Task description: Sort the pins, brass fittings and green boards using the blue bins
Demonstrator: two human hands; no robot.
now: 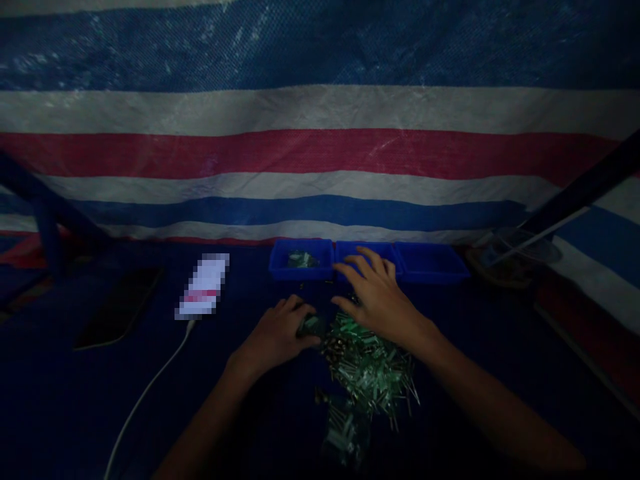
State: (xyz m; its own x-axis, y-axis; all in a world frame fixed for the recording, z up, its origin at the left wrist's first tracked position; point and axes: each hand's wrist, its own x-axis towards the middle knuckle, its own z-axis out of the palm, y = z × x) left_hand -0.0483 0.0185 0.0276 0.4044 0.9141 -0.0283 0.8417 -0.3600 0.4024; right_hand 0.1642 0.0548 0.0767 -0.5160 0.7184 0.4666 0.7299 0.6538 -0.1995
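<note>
Dim table [65, 400]: right hand [373, 290], spread, seemingly empty, could scatter the pin pile [373, 363] if lowered; left hand [283, 331], curled round a bag [311, 325], could drop it by loosening.

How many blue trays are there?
3, in a row by the striped sheet: the left tray, with a packet inside; the middle tray, partly hidden by the right hand; and the right tray.

Parts heap [373, 367] before 3 trays [433, 263], packet [301, 259] in leftmost tray [278, 264], 2 phones [204, 287] at left
</note>
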